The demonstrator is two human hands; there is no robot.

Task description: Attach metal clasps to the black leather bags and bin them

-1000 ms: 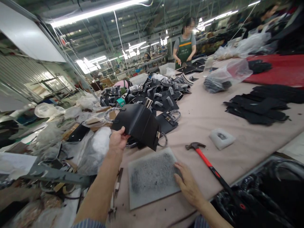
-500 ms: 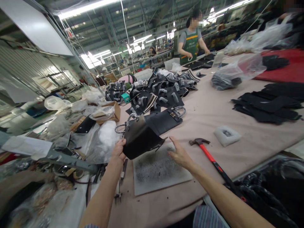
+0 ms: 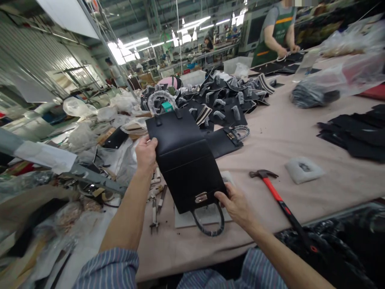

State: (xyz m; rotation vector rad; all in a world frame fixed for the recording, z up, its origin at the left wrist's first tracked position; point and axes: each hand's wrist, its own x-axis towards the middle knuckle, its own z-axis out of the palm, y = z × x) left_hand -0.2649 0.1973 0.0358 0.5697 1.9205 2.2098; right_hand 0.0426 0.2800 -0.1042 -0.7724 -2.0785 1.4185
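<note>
Both my hands hold a flat black leather handbag panel [image 3: 186,156] by its edges. My left hand [image 3: 146,152] pinches its left side, thumb on top. My right hand [image 3: 236,202] grips the lower right corner, close to a metal clasp [image 3: 201,197]. One plastic-wrapped handle [image 3: 162,98] stands at the panel's far end; another handle [image 3: 212,233] hangs at the near end. Beneath the panel lies a pale board [image 3: 182,220], mostly covered. A second black bag panel [image 3: 221,144] with a clasp and wrapped handle rests just behind.
A claw hammer [image 3: 272,190] with a red and black handle lies to the right, near a white block [image 3: 303,169]. Black bag pieces [image 3: 225,100] are heaped behind. Hand tools [image 3: 155,212] lie at left. A co-worker in a green apron [image 3: 275,36] handles pieces across the table.
The panel has been raised and spread open, its clasp side now facing me. My right hand, previously free beside it, has taken hold of the corner. The view has shifted.
</note>
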